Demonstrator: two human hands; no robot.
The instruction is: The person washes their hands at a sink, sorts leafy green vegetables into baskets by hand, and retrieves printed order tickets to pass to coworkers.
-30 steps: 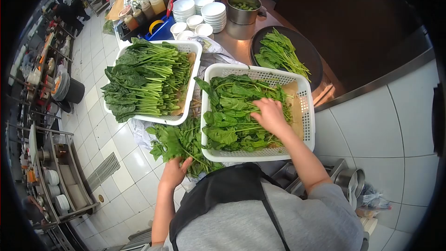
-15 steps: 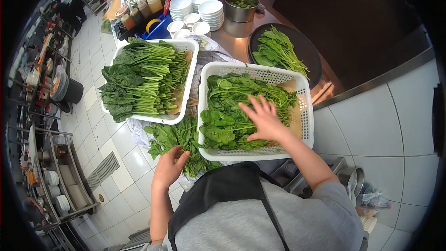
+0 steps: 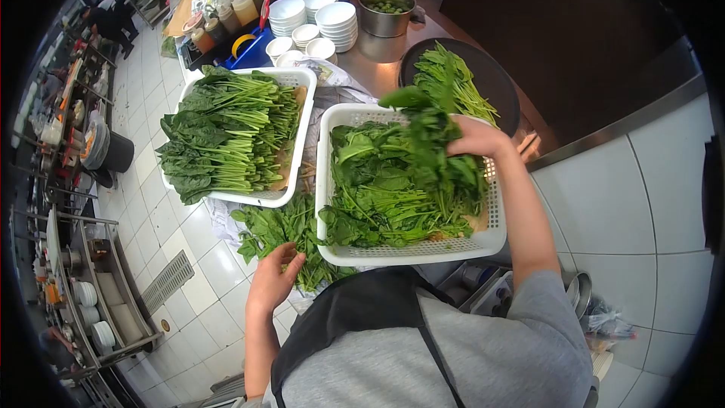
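Note:
My right hand is closed around a bunch of leafy greens, which look like spinach, raised over the far right part of the right white basket. More greens lie in that basket on brown paper. My left hand is at the near edge of a loose pile of greens between the baskets, its fingers loosely curved with a gap at the thumb and nothing seen in them. In the left white basket, long-stemmed spinach lies in rows, stems to the right.
Greens rest on a round black tray behind the right basket. Beyond are a metal pot, stacked white bowls, squeeze bottles and a blue bin. A tiled wall stands on the right.
My right hand went from spread over the greens to gripping a bunch, and moved up and to the right, lifting it. My left hand stayed almost in place.

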